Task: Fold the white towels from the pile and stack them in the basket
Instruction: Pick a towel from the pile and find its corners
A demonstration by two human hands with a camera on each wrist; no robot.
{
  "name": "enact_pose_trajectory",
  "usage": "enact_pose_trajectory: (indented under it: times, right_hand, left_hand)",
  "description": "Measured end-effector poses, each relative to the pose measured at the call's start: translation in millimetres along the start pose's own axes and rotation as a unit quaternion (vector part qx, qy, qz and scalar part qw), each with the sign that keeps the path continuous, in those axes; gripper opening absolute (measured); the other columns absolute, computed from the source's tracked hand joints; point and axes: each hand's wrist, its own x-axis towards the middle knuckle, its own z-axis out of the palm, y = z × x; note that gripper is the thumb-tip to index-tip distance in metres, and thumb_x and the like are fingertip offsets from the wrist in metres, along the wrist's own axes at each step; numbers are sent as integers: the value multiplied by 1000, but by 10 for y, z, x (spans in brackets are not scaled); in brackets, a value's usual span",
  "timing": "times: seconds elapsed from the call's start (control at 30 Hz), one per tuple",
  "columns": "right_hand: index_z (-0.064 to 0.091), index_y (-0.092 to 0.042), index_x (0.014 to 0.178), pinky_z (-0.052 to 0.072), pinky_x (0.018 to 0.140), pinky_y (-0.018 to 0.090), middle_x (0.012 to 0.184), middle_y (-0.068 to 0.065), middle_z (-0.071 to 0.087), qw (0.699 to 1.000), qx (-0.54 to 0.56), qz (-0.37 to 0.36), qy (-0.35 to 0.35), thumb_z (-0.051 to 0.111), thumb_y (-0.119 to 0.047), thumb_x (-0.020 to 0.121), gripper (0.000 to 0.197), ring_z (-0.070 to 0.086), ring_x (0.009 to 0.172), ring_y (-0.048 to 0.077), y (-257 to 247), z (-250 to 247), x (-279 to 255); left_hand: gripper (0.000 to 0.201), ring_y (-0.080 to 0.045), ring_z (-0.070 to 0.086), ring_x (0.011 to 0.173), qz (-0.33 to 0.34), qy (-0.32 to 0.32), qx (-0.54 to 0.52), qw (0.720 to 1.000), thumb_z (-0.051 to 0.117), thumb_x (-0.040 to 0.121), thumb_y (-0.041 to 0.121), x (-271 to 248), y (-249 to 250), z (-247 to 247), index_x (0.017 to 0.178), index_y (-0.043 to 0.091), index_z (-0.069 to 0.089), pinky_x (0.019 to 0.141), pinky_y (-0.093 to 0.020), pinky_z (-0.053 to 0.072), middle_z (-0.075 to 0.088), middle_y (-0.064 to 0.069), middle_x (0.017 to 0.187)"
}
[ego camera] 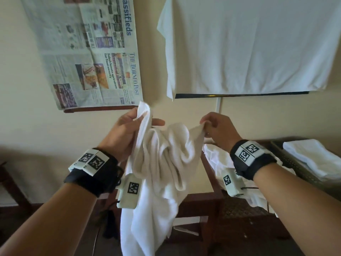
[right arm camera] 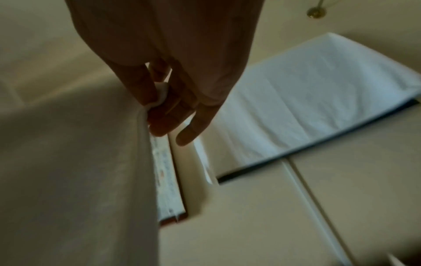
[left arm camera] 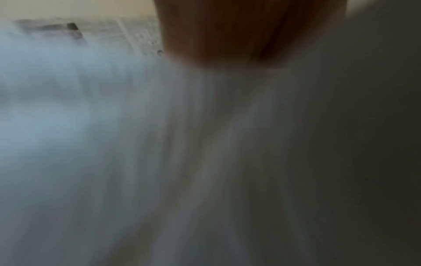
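A white towel (ego camera: pixel 162 163) hangs crumpled in the air between both hands, in front of the wall. My left hand (ego camera: pixel 129 130) grips one upper corner, which sticks up above the fingers. My right hand (ego camera: pixel 214 128) pinches the other upper edge. In the right wrist view the fingers (right arm camera: pixel 159 100) pinch a small bit of towel (right arm camera: pixel 68 171). The left wrist view is blurred and filled by towel (left arm camera: pixel 136 144) below the hand (left arm camera: pixel 239 32). A dark woven basket (ego camera: pixel 293 163) at the right holds a folded white towel (ego camera: pixel 313 157). More loose white towels (ego camera: pixel 219 159) lie beside it.
A newspaper (ego camera: pixel 92 52) hangs on the wall at upper left. A white cloth (ego camera: pixel 254 45) covers a dark-edged panel at upper right. Dark wooden furniture (ego camera: pixel 203 215) stands below the towel, and another dark wooden piece (ego camera: pixel 11 183) sits at the far left.
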Motion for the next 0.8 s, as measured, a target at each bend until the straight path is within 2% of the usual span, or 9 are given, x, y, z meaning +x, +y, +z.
enact_pose_trajectory:
  times: [0.1,0.2,0.3,0.4,0.5,0.6,0.67,0.73,0.8]
  right_hand:
    - [70,-16,87,58,78,38,82,2,71,989,-47,-143,0,52,0,91,24,67,78,22,-643,50,149]
    - [72,-12,92,56,78,29,81,-11,70,970,-49,-238,3,54,3,89,24,66,77,13,-1221,120,197]
    - [73,-12,86,59,76,47,70,-5,68,970,15,-243,-8,60,-2,85,17,65,70,26,-1599,229,207]
    - [72,-9,86,57,79,56,71,2,69,970,91,-219,-52,62,-1,86,13,64,68,23,-1789,295,230]
    - [69,1,93,58,81,48,85,16,74,966,138,-199,-93,57,7,89,14,71,78,26,-1905,273,298]
    - [70,-3,89,55,74,53,83,24,69,962,163,-183,-123,62,1,84,10,65,74,40,-1963,247,407]
    - [73,-9,88,49,70,45,76,12,67,961,146,-191,-136,66,-4,86,9,59,70,31,-1974,231,486]
    - [73,-7,95,52,72,29,77,-1,70,957,137,-206,-148,64,-4,92,9,63,74,14,-1987,200,540]
    - [73,-6,100,53,77,19,84,-3,73,953,131,-225,-154,63,-7,92,13,66,81,7,-2009,147,593]
  left_hand:
    - [36,-23,68,80,50,-28,7,998,84,75,40,81,318,-252,96,14,71,72,-34,58,72,-10,94]
    - [23,-18,66,70,85,-55,11,995,86,74,34,169,571,-366,84,18,73,67,-31,56,69,-4,79]
    - [38,-25,65,80,105,-67,9,992,89,71,41,285,726,-364,91,13,72,76,-39,56,68,-12,91]
    - [38,-24,66,76,116,-84,1,990,89,71,43,378,836,-319,88,13,71,75,-40,56,68,-9,84]
    - [35,-18,66,72,128,-93,-8,987,89,69,42,434,908,-279,84,16,73,72,-35,56,69,-4,79]
    - [31,-18,67,71,137,-106,-7,985,88,71,40,500,957,-238,85,16,73,70,-34,57,70,-4,79]
    - [32,-18,67,70,140,-105,-10,984,88,71,41,561,972,-205,84,16,73,70,-35,57,70,-4,79]
    - [34,-20,67,73,144,-106,-14,984,87,73,41,633,959,-161,87,14,73,72,-38,56,71,-7,82]
    - [31,-21,71,78,149,-116,-21,982,82,78,39,702,945,-105,93,13,76,74,-37,57,74,-8,88]
